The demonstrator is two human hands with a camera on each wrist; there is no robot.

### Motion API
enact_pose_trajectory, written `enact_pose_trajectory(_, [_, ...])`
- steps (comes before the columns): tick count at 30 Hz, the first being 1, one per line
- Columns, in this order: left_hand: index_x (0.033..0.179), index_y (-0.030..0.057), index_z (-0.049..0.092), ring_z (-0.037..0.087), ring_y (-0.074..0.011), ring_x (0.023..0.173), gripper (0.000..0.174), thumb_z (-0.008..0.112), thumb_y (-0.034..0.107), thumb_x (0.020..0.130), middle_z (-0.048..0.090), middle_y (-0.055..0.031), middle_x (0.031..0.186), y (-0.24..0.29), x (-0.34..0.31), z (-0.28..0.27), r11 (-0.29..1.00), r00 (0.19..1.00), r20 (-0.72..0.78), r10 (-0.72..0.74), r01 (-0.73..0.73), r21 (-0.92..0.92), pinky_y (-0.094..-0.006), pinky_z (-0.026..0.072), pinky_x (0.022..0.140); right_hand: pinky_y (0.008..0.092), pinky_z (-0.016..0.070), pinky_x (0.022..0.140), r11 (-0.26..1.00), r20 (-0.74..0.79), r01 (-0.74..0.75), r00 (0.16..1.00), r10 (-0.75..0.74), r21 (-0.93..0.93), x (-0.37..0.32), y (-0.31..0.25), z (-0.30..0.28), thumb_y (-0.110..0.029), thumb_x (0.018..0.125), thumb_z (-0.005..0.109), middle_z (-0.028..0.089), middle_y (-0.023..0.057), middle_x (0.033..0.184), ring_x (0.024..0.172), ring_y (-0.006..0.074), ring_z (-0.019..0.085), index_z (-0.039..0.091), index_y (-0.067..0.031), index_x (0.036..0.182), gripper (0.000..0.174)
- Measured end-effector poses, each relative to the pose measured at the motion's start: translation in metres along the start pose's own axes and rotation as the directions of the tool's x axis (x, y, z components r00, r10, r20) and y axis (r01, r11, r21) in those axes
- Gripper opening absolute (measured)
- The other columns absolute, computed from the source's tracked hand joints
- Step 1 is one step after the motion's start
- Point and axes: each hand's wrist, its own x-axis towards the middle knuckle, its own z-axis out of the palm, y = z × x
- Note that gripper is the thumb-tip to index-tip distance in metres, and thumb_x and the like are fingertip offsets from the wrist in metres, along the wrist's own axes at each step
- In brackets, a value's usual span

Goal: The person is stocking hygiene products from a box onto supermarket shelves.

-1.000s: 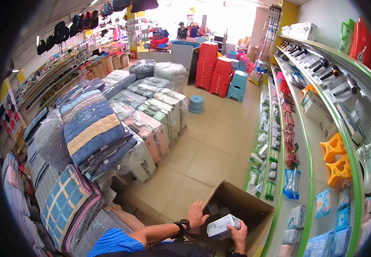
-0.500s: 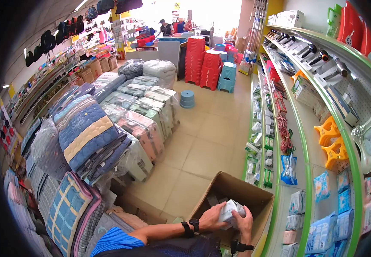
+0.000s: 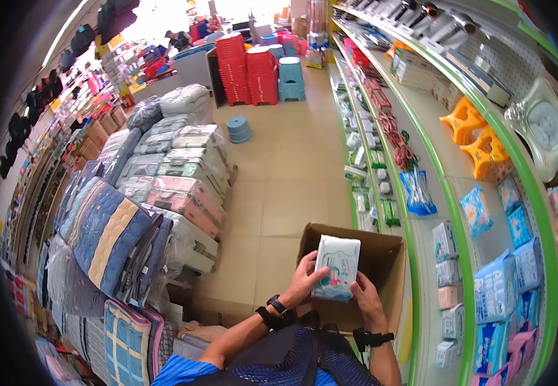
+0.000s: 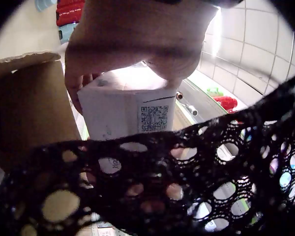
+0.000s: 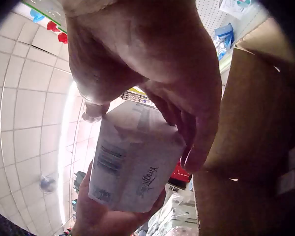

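A white packet (image 3: 337, 267) with green and pink print is held up over an open cardboard box (image 3: 385, 264) in the head view. My left hand (image 3: 306, 282) grips its left side, thumb across the front. On the lower right edge, my right hand (image 3: 369, 301) holds it with thumb and fingers. A QR code shows on the end of the packet (image 4: 155, 118) in the left wrist view, partly behind black mesh cloth. The right wrist view shows the packet (image 5: 132, 162) between both hands, with a barcode and lettering on its end.
Green-edged shelves (image 3: 446, 186) with packs and small goods run along the right, close to the box. Wrapped suitcases (image 3: 189, 199) and folded quilts (image 3: 108, 235) are stacked on the left. A blue stool (image 3: 239, 130) stands on the aisle floor, with red stools (image 3: 232, 71) beyond.
The left hand has come to the packet, and both hands have raised it from inside the box and turned its printed face upward. The head view has swung right and down.
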Motion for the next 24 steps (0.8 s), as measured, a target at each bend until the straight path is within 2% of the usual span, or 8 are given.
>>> enact_pose_trajectory(1, [0.149,-0.0037,0.025,0.057,-0.0231,0.119,0.075,0.068,0.025,0.095,0.056,-0.0180,0.131,-0.001,0.003,-0.001,1.000,1.000,-0.002,0.001,-0.001,-0.010,-0.0377,0.0483,0.101,0.0343,0.0411,0.106,1.000,-0.021,-0.011,1.000,0.011,0.009,0.000,-0.003,0.003,-0.052,0.084,0.076,0.055,0.0141,0.137,0.123,0.0218,0.053,0.038,0.0054,0.147,0.094])
enact_pose_trajectory(5, [0.146,-0.0039,0.032,0.057,-0.0220,0.120,0.063,0.062,0.024,0.099,0.056,-0.0161,0.133,0.000,0.008,0.002,0.993,0.993,-0.010,0.114,-0.114,-0.013,-0.0376,0.0476,0.102,0.0357,0.0415,0.106,0.996,0.083,0.087,0.993,-0.087,0.013,0.001,-0.020,0.008,-0.043,0.080,0.084,0.054,0.0140,0.139,0.127,0.0221,0.051,0.034,0.0045,0.149,0.097])
enact_pose_trajectory(9, [0.148,-0.0037,0.029,0.054,-0.0226,0.124,0.061,0.050,0.033,0.104,0.051,-0.0161,0.139,0.018,0.000,0.013,0.998,1.000,0.006,0.029,-0.029,-0.053,-0.0387,0.0465,0.105,0.0385,0.0418,0.108,0.997,0.054,0.052,0.997,-0.055,0.054,-0.008,-0.037,0.008,-0.038,0.078,0.086,0.055,0.0163,0.137,0.127,0.0243,0.053,0.033,0.0037,0.150,0.099])
enact_pose_trajectory(10, [0.149,-0.0037,0.028,0.053,-0.0230,0.126,0.062,0.047,0.035,0.105,0.050,-0.0165,0.140,0.015,0.001,0.012,0.996,0.999,0.016,0.039,-0.038,-0.078,-0.0387,0.0455,0.106,0.0387,0.0374,0.112,0.999,0.035,0.010,0.999,-0.012,0.033,-0.010,-0.044,0.011,-0.055,0.070,0.087,0.049,0.0192,0.144,0.134,0.0258,0.048,0.031,0.0068,0.150,0.116])
enact_pose_trajectory(13, [0.149,-0.0035,0.026,0.050,-0.0235,0.129,0.063,0.042,0.040,0.107,0.047,-0.0170,0.143,0.024,0.003,0.017,0.994,0.998,0.056,0.043,-0.037,-0.101,-0.0386,0.0434,0.108,0.0394,0.0380,0.111,0.997,0.030,0.029,0.999,-0.031,0.066,-0.013,-0.048,0.010,-0.056,0.069,0.086,0.049,0.0191,0.144,0.133,0.0260,0.048,0.031,0.0066,0.150,0.117])
enact_pose_trajectory(18, [0.150,-0.0048,0.026,0.051,-0.0229,0.129,0.065,0.035,0.044,0.108,0.047,-0.0174,0.145,0.028,0.005,0.022,0.996,0.993,0.074,0.087,-0.087,-0.004,-0.0390,0.0420,0.110,0.0382,0.0417,0.108,0.993,-0.009,0.027,1.000,-0.026,0.113,-0.012,-0.039,0.005,-0.058,0.070,0.085,0.053,0.0162,0.140,0.128,0.0234,0.051,0.033,0.0064,0.149,0.115])
enact_pose_trajectory(20, [0.150,-0.0048,0.027,0.051,-0.0225,0.129,0.064,0.036,0.043,0.108,0.047,-0.0170,0.144,0.029,0.003,0.025,0.995,0.995,0.063,0.083,-0.086,0.050,-0.0388,0.0422,0.109,0.0381,0.0437,0.106,0.992,0.018,0.042,0.999,-0.044,0.118,-0.014,-0.042,0.004,-0.050,0.076,0.084,0.050,0.0192,0.143,0.130,0.0258,0.051,0.030,0.0060,0.151,0.108])
enact_pose_trajectory(24, [0.149,-0.0036,0.029,0.050,-0.0219,0.129,0.057,0.038,0.036,0.108,0.047,-0.0159,0.143,0.023,0.003,0.018,0.990,0.994,0.077,0.079,-0.087,0.114,-0.0376,0.0419,0.109,0.0378,0.0443,0.105,0.990,-0.058,0.042,0.998,-0.034,0.137,-0.013,-0.040,0.005,-0.040,0.081,0.082,0.052,0.0193,0.141,0.128,0.0250,0.052,0.034,0.0072,0.149,0.096])
